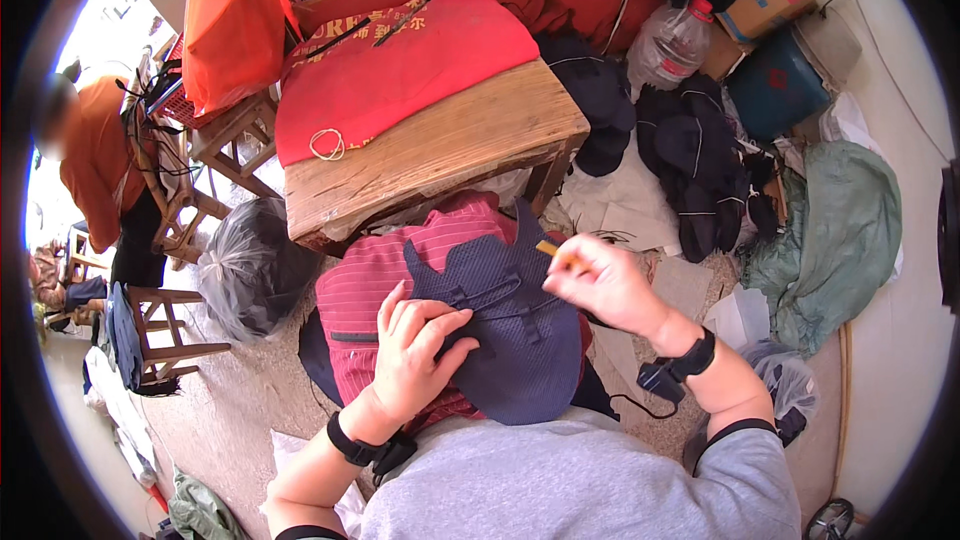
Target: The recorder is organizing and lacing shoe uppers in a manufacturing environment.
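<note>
Across my lap, on a red pinstriped cloth (pixel 362 289), lies a dark navy fabric piece (pixel 524 360) with a curved outline and narrow straps sewn on it. My left hand (pixel 415 350) rests at its left edge, fingers bent and apart, the fingertips touching the cloth near a strap. Above the right side of the fabric, my right hand (pixel 605 280) is closed on a small yellow tool (pixel 548 248). Its end points left over the cloth; the rest is hidden in my fingers, so its exact kind is unclear.
A wooden table (pixel 440 155) with a red cloth (pixel 420 70) and a loop of cord stands just ahead. Dark caps (pixel 700 155) and a green sack (pixel 850 230) lie to the right. Stools, a grey plastic bag (pixel 250 275) and another person (pixel 105 150) are left.
</note>
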Available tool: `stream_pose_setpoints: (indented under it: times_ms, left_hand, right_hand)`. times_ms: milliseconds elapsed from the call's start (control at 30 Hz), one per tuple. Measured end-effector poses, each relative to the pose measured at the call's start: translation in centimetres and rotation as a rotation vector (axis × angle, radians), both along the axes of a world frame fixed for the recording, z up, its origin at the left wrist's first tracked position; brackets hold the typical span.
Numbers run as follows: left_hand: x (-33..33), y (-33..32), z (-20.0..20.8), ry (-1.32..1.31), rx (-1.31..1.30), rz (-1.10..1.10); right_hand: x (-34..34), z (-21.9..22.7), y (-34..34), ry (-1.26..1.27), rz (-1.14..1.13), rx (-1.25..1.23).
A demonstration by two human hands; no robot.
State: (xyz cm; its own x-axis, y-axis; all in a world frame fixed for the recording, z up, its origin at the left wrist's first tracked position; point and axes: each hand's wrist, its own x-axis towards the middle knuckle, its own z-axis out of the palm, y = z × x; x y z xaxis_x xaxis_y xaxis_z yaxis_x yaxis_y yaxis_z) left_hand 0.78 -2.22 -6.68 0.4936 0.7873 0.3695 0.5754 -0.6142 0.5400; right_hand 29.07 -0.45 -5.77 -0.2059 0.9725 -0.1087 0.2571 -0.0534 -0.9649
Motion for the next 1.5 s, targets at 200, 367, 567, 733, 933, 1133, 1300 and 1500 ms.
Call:
stream_pose_setpoints:
  times_ms: [200, 367, 567, 733, 933, 1133, 1300, 1500]
  left_hand:
    - [0.3, 0.8, 0.3, 0.042, 0.082, -0.06]
    - [0.4, 0.7, 0.1, 0.064, 0.055, -0.022]
    - [0.6, 1.2, 0.8, 0.084, -0.059, -0.029]
    - [0.4, 0.8, -0.1, 0.072, -0.072, -0.044]
    - [0.5, 0.3, -0.8, 0.008, -0.06, -0.023]
    - [0.3, -0.2, -0.7, -0.037, -0.116, 0.072]
    - [-0.6, -0.4, -0.9, 0.012, -0.062, 0.031]
    - [-0.3, -0.2, -1.6, -0.02, -0.091, 0.049]
  right_hand:
    - [-2.5, -1.0, 0.1, -0.052, 0.165, 0.104]
    - [-2.5, -1.7, 0.0, 0.002, 0.179, 0.009]
    - [-2.5, -2.2, 0.0, -0.01, 0.179, -0.038]
    - [-2.2, -2.3, 0.5, 0.01, 0.233, -0.097]
    - [-2.5, -2.9, 1.3, 0.422, 0.102, -0.317]
    - [-1.5, -4.9, 1.1, 0.093, 0.03, -0.149]
    - [-2.5, 0.3, -0.9, -0.185, 0.008, 0.046]
    - [-3.2, 3.5, -2.8, -0.735, 0.483, 0.433]
